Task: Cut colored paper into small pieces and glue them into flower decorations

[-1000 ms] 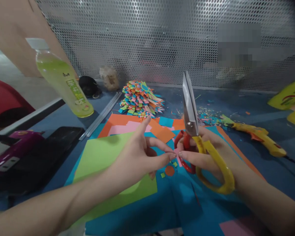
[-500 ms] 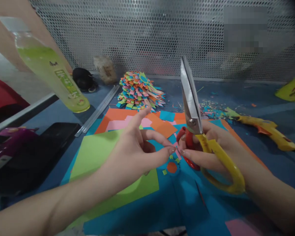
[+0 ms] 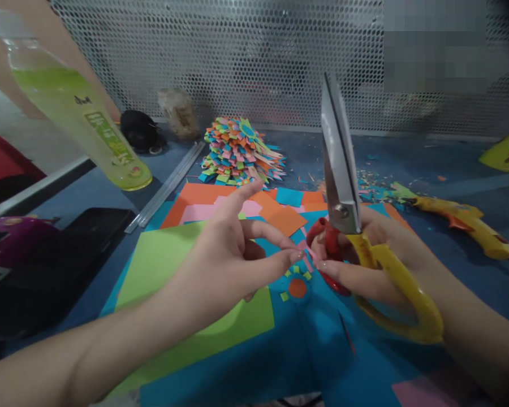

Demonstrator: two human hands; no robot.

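Note:
My left hand (image 3: 233,254) pinches one end of a small pink paper strip (image 3: 311,255) between thumb and a finger, the index finger raised. My right hand (image 3: 407,263) holds scissors (image 3: 341,164) with red and yellow handles, blades together and pointing up. Its thumb and fingertip meet the strip's other end. Just below the fingertips lies a blue paper disc with an orange centre (image 3: 297,288), several small green squares around its upper and left edge. Beneath my left hand is a green paper sheet (image 3: 152,271), on top of blue sheets (image 3: 237,367).
A paper-covered cone-like piece (image 3: 237,152) stands at the back. To the right lie a yellow glue gun (image 3: 466,220) and paper scraps (image 3: 373,186). On the left are a drink bottle (image 3: 80,113), clear glue sticks (image 3: 169,186) and a black phone (image 3: 80,243). A perforated metal panel (image 3: 237,51) rises behind.
My right hand and the scissors have shifted slightly right, and the fingertips of my two hands are a little farther apart. The pink strip shows more between them.

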